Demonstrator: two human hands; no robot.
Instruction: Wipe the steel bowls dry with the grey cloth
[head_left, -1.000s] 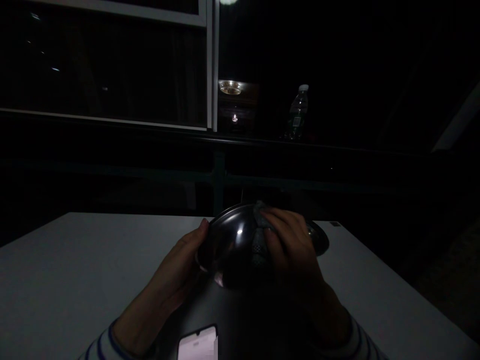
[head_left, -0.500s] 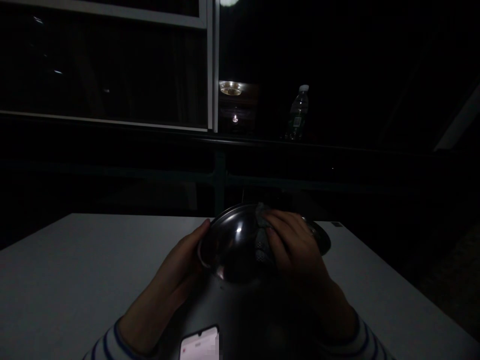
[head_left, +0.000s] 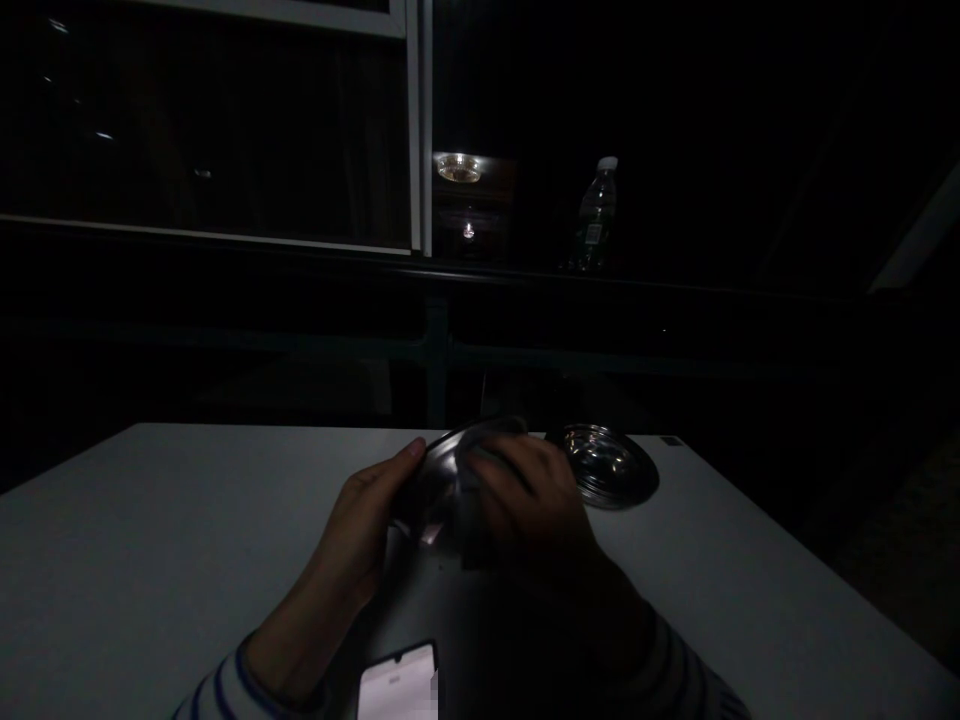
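Observation:
A shiny metal bowl (head_left: 435, 490) is tilted above the white table, its left edge gripped by my left hand (head_left: 360, 520), the thumb along the rim. My right hand (head_left: 536, 500) presses a dark grey cloth (head_left: 471, 500) against the bowl's surface, fingers bent over the cloth. Much of the bowl's right side is covered by that hand and the cloth, and the area is dim and slightly blurred. Beyond my right hand, a second metal bowl (head_left: 611, 468) rests on the table.
A phone with a lit screen (head_left: 397, 685) lies on the white table (head_left: 187, 550) near me. A clear plastic bottle (head_left: 596, 220) with a white cap stands on the dark ledge behind. A window frame (head_left: 418, 130) rises at the back left.
My right hand and the cloth have moved left across the bowl, which is now tilted more steeply. The second bowl has come into fuller view.

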